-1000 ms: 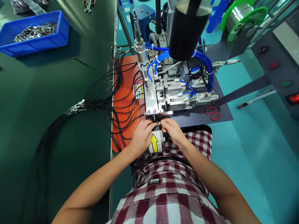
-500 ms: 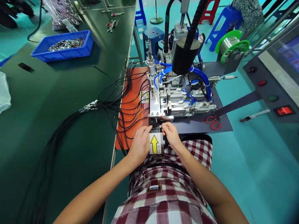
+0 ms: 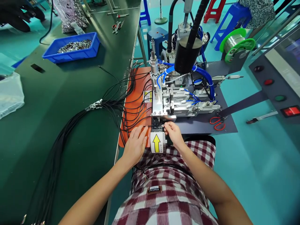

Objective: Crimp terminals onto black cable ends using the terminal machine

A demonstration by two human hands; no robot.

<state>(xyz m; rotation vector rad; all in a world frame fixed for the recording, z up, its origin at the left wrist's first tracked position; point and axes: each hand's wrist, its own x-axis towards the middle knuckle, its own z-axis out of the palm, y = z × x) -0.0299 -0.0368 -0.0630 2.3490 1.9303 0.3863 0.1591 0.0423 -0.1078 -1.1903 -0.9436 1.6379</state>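
Note:
My right hand [image 3: 173, 135] pinches the light-coloured end of a thin black cable [image 3: 154, 126], which lies across the black feed track [image 3: 157, 128] of the machine. On the orange mat [image 3: 140, 75], left of that track, my left hand [image 3: 135, 144] rests with its fingers stretched out over the same cable. Just below the track is a guard plate with a yellow arrow [image 3: 156, 143]. Several more black cables fan over the mat from a bundle [image 3: 94, 105], and their ends reach the metal machine [image 3: 158, 104] in front of my hands.
A blue tray [image 3: 70, 57] of small metal parts stands on the green table [image 3: 89, 156]. Red-handled scissors [image 3: 217, 122] lie on the machine's base plate. A control panel [image 3: 281, 84] is at the right, with a green wire spool [image 3: 234, 45] behind. Stools and part of a person are farther back.
My left hand has slid left from the track onto the mat, its fingers spreading out. My right hand stays at the track with the cable end. The view has shifted slightly.

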